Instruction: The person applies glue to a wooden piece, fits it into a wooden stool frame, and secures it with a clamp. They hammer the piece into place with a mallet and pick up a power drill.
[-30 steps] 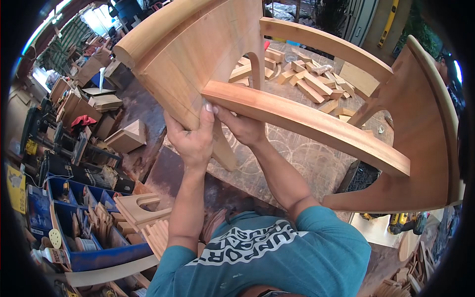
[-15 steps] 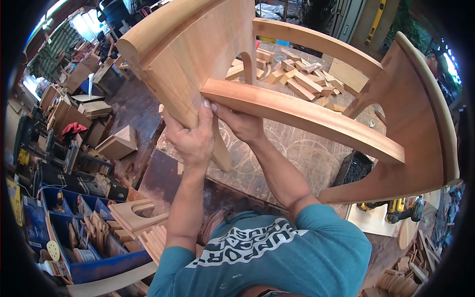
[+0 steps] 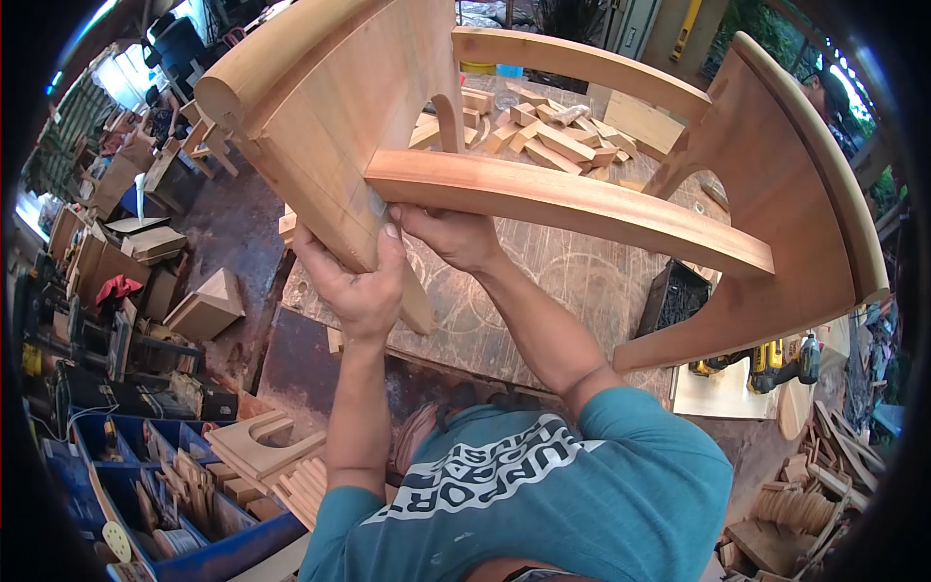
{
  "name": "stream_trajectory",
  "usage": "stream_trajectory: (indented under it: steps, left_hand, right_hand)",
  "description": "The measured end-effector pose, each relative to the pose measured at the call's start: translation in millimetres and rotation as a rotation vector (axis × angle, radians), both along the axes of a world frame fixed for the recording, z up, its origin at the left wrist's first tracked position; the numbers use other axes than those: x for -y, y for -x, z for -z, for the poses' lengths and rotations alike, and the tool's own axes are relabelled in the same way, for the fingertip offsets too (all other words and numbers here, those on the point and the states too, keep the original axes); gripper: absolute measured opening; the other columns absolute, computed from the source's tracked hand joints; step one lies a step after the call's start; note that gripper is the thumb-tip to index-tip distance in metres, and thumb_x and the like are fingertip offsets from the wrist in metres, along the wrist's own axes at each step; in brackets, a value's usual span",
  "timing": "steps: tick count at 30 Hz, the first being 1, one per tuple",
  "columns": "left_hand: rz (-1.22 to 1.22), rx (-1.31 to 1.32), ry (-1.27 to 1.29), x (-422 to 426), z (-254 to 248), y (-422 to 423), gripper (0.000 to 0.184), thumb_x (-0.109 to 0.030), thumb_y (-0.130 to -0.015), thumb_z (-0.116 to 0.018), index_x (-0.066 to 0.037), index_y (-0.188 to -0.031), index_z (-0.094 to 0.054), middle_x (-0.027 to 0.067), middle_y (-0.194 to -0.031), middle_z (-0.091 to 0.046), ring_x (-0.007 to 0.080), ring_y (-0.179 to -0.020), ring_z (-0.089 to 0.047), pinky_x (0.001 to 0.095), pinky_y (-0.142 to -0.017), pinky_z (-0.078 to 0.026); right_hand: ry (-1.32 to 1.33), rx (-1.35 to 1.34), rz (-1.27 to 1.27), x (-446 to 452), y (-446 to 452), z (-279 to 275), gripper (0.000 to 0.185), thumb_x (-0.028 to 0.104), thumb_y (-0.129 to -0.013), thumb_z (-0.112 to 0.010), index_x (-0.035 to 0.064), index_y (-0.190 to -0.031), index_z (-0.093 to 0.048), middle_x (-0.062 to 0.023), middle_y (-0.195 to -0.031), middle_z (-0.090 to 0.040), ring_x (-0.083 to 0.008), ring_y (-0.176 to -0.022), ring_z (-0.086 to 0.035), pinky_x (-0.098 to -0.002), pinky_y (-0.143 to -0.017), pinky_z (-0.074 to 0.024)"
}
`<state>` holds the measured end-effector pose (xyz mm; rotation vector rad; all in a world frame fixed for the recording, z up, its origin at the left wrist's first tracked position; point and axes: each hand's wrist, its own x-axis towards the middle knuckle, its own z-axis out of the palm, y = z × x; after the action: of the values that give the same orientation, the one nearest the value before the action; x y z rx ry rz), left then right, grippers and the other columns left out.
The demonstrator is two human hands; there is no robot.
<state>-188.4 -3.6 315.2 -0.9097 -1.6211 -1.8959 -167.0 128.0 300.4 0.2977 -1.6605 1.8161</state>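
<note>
A curved wooden frame, like part of a piece of furniture, stands on the worktable with two end panels joined by curved rails. My left hand is wrapped round the lower leg of the left end panel, thumb on its near edge. Just under the near rail, my right hand is closed, its fingertips against the panel beside the joint. A small greyish patch shows at those fingertips; I cannot make out what it is. The right end panel tilts outward.
Several wood offcuts lie on the scratched worktable. A black bin sits under the frame, with a yellow-black power drill near it. Blue compartment trays hold wood pieces at lower left. Another person is far back left.
The view has shifted, so the frame and hands appear further left and the far panel higher. The left hand keeps its hold, and the right hand stays close under the joint.
</note>
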Motion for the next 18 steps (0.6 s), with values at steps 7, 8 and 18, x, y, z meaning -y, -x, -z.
stream_trajectory:
  steps: [7, 8, 18]
  left_hand:
    - [-0.169, -0.027, 0.081, -4.3, 10.6, 2.7, 0.068, -0.007, -0.078, -0.077, 0.007, -0.132, -0.038, 0.0193, -0.114, -0.057, 0.0264, -0.103, -0.060, 0.0383, -0.087, -0.051]
    - [-0.210, -0.031, 0.089, -5.6, 9.9, 3.6, 0.066, -0.008, -0.078, -0.077, 0.007, -0.130, -0.040, 0.0198, -0.112, -0.059, 0.0266, -0.101, -0.061, 0.0386, -0.086, -0.051]
    - [-0.098, 0.187, 0.029, -10.8, -21.7, -9.7, 0.048, -0.016, -0.089, -0.073, 0.007, -0.124, -0.048, 0.0161, -0.115, -0.058, 0.0226, -0.106, -0.058, 0.0355, -0.092, -0.047]
  right_hand:
    - [0.025, 0.002, 0.012, 2.4, -2.8, -2.0, 0.033, 0.013, -0.089, -0.068, 0.0009, -0.119, -0.062, -0.0050, -0.107, -0.067, -0.0128, -0.102, -0.061, -0.0301, -0.087, -0.0496]
    - [0.009, 0.032, 0.007, 1.3, -4.9, -3.5, 0.033, 0.013, -0.090, -0.068, 0.0008, -0.119, -0.062, -0.0052, -0.108, -0.067, -0.0130, -0.102, -0.061, -0.0301, -0.088, -0.0497]
    - [-0.035, 0.063, 0.066, 3.0, -8.0, -7.6, 0.036, 0.011, -0.087, -0.068, 0.0013, -0.122, -0.062, -0.0073, -0.113, -0.067, -0.0147, -0.105, -0.062, -0.0305, -0.089, -0.0499]
